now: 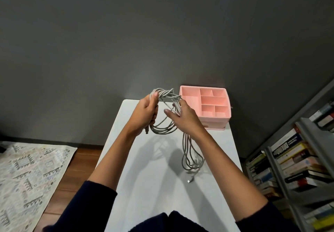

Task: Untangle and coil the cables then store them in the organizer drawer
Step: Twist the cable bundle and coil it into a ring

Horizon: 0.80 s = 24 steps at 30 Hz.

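Cables (163,131) are up in the air, a grey bundle held just left of the pink organizer (216,120) and not yet in it. From where I stand the white bench (144,186) is the biggest thing, running from under the organizer back toward the person. The organizer has open compartments on top and what looks like a drawer (215,126) at its base; whether that is slid shut I cannot tell. Part of the bundle forms a rough ring to the organizer's left, and long loops (188,156) sag from it to the bench in front of the organizer. The left hand (146,112), the one farther from the organizer, is clamped round the ring's gathered strands. The right hand (184,114), just beside the organizer's near left corner, looks spread open, with strands lying across its fingers. One plug (146,130) pokes out below the left hand; another (190,180) lies on the bench beneath the sagging loops. My worry is those loose loops: tighten the ring and they may cinch into a knot, or the trailing plug may snag. The strands could also slide off the open fingers and spill the coil.
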Motion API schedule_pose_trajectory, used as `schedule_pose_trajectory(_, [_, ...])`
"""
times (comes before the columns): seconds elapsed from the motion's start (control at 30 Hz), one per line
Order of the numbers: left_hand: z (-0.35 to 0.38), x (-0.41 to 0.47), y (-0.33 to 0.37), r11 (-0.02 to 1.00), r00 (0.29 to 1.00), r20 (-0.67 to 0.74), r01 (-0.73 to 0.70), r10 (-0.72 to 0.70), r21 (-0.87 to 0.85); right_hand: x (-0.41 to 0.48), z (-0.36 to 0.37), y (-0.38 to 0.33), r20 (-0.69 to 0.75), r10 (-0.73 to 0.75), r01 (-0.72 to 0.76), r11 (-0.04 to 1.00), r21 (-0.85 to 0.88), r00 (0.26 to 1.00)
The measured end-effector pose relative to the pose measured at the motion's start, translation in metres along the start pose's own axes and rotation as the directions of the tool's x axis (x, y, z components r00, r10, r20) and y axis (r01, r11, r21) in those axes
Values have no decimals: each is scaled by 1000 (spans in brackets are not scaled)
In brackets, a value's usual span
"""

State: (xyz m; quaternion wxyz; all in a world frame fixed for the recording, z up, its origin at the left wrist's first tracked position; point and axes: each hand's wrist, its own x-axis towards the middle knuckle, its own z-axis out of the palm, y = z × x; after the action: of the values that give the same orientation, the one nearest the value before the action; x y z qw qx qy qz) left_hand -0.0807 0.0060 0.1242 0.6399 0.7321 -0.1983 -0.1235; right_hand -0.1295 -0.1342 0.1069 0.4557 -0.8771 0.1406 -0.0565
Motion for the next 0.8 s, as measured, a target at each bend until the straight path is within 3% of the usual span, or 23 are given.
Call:
schedule_pose_trajectory(0.07, [3,1,-4,995,1000,-19,-7,9,102,-1,-3,0,-42,-32,19,958,-288,999])
schedule_pose_trajectory(0.13, [3,3,-11,972,999,-49,-10,22,236,-4,-7,0,20,-89,86,844,-529,996])
schedule_pose_trajectory(0.2, [0,4,-19,924,997,-61,-19,45,383,-7,-12,0,154,-126,193,802,-565,980])
schedule_pose_trajectory(0.3, [-11,4,-29,880,997,-44,-35,64,474,-4,-33,8,253,-170,248,915,-320,952])
schedule_pose_trajectory(0.43, [-28,0,-26,928,994,108,-57,18,368,5,-62,26,254,-214,195,976,97,943])
schedule_pose_trajectory(0.53, [-28,-6,-18,992,947,299,93,-114,84,6,-66,33,198,-274,228,947,227,941])
schedule_pose_trajectory(0.6, [-26,-11,-14,970,907,391,216,-159,-108,5,-63,35,152,-280,216,916,338,948])
schedule_pose_trajectory(0.7, [-24,-15,-11,902,892,424,303,-155,-309,-1,-55,32,157,-266,140,824,548,951])
schedule_pose_trajectory(0.8, [-23,-15,-7,865,906,400,309,-140,-395,-6,-48,25,171,-229,71,769,635,958])
